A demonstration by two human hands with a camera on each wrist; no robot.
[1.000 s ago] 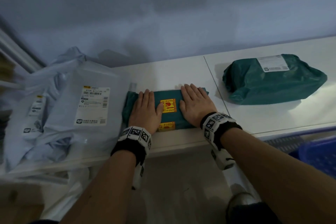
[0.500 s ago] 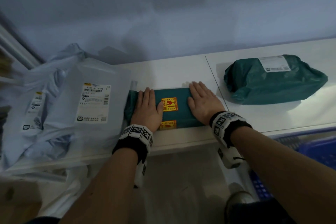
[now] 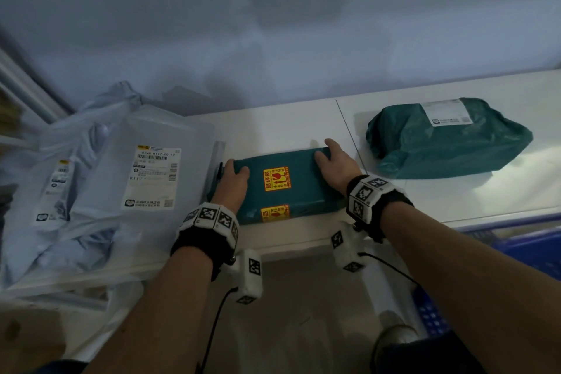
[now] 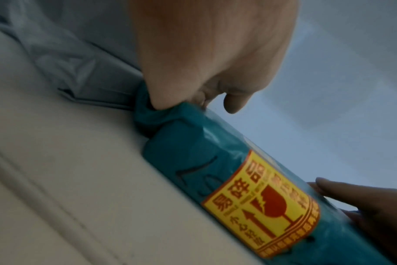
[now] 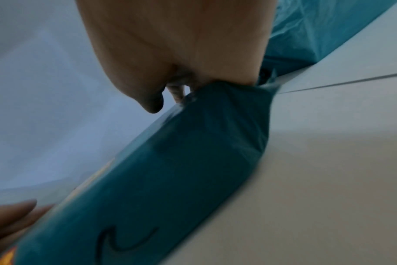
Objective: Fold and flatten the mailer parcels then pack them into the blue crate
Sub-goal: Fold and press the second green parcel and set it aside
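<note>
A folded teal parcel with yellow fragile stickers lies on the white table near its front edge. My left hand grips its left end, thumb on top and fingers curled round the bunched plastic. My right hand grips the right end the same way. The left wrist view shows the left hand dug into the crumpled end of the parcel. In the right wrist view the right hand clamps the other end of the parcel. Part of the blue crate shows below the table at the lower right.
A second, bulging teal parcel with a white label lies on the table to the right. Several grey mailers with labels are piled on the left. A wall stands close behind the table.
Both hands lay flat on top of the teal parcel before. They have slid outward to its two ends and now curl round them.
</note>
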